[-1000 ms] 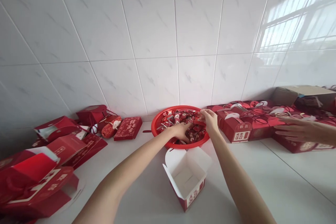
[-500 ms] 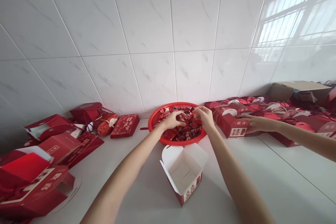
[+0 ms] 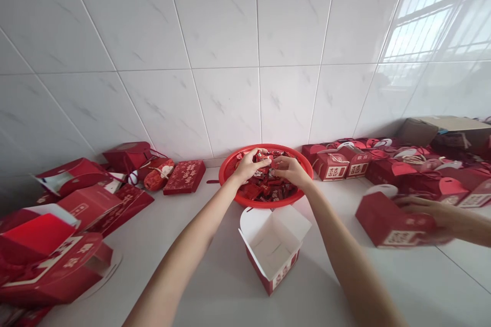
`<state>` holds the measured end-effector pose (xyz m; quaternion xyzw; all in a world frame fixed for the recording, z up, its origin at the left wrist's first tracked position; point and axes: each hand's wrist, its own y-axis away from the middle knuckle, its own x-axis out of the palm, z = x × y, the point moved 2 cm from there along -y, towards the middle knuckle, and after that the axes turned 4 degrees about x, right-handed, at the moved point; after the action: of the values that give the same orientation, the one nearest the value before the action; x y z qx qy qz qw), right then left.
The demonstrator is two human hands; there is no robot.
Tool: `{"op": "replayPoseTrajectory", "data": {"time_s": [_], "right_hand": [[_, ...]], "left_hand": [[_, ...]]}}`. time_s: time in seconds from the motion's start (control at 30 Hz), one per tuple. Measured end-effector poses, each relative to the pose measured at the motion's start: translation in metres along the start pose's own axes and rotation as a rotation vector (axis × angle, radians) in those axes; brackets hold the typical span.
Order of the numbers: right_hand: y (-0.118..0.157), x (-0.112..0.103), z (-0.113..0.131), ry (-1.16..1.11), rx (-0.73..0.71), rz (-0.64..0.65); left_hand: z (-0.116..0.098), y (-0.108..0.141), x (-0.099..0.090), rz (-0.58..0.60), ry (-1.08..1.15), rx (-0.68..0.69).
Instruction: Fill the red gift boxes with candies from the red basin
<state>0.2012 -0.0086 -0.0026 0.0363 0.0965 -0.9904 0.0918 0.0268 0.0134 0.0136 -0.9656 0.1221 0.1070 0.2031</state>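
My left hand [image 3: 248, 167] is over a red plastic basket [image 3: 307, 190] of small red-wrapped candies [image 3: 264, 191]. Its thumb and fingers close around a red-wrapped candy [image 3: 264, 159]. Just to the right, my right hand [image 3: 289, 169] curls its fingers against the candies, its fingertips close to the left hand's; the exact piece in them is partly hidden. In front of the basket stands an open carton [image 3: 274, 248], white inside and red outside, its flaps up. No candy shows inside it.
On the right, another person's hand [image 3: 433, 214] holds a red gift box [image 3: 387, 219], blurred by motion. Closed red boxes [image 3: 333, 166] line the wall behind, with a brown cardboard box [image 3: 441, 130] farther right. Open red boxes [image 3: 88, 212] and a flat red box [image 3: 184, 178] lie left.
My hands have come closer together over the candies, the right one moving lower. The other person's hand has brought a red box away from the row, toward the front right.
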Motion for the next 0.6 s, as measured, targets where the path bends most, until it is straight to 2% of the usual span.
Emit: {"op": "replayPoseTrajectory", "data": {"time_s": [0.13, 0.23, 0.37, 0.6], "right_hand": [[-0.0009, -0.005, 0.0001, -0.005, -0.012, -0.169], [0.0004, -0.007, 0.0014, -0.059, 0.001, -0.242], [0.0018, -0.0064, 0.0032, -0.111, 0.007, -0.235], [0.0014, -0.0049, 0.0037, -0.077, 0.011, -0.237]], "left_hand": [[0.0023, 0.0006, -0.0001, 0.018, 0.033, -0.051], [0.0049, 0.0002, 0.0001, 0.048, 0.018, -0.041], [0.0057, -0.0008, -0.0007, 0.028, -0.077, 0.035], [0.0099, -0.0016, 0.0005, 0.049, -0.113, -0.042]]}}
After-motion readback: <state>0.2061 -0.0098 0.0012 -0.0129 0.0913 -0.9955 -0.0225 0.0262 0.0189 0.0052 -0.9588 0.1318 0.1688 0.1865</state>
